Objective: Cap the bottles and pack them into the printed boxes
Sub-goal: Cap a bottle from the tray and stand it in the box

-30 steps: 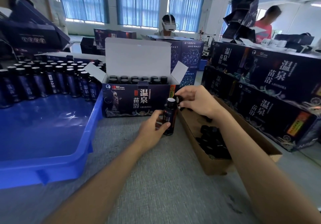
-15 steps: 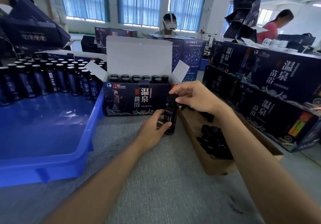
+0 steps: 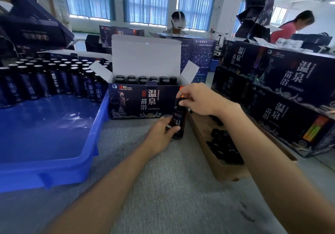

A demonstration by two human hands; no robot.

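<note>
A small dark bottle [image 3: 179, 123] stands upright on the grey table just in front of the open printed box [image 3: 137, 101]. My left hand [image 3: 160, 134] grips the bottle's lower body. My right hand [image 3: 197, 98] pinches a black cap [image 3: 180, 101] on the bottle's neck. Inside the box, several capped bottles [image 3: 145, 79] stand in rows. Several uncapped bottles [image 3: 54, 81] with silver tops stand at the back of the blue tray [image 3: 54, 143] on the left. Loose black caps [image 3: 224, 146] lie in a brown cardboard box [image 3: 230, 172] under my right forearm.
Closed printed boxes [image 3: 282, 95] are stacked along the right. More boxes stand behind the open one, with a person wearing a white headset [image 3: 178, 22] and another person at the far right [image 3: 293, 27]. Grey table surface [image 3: 172, 188] lies in front.
My right hand brought the black cap onto the bottle's open silver top and now holds it on the neck. My left hand kept its hold on the bottle.
</note>
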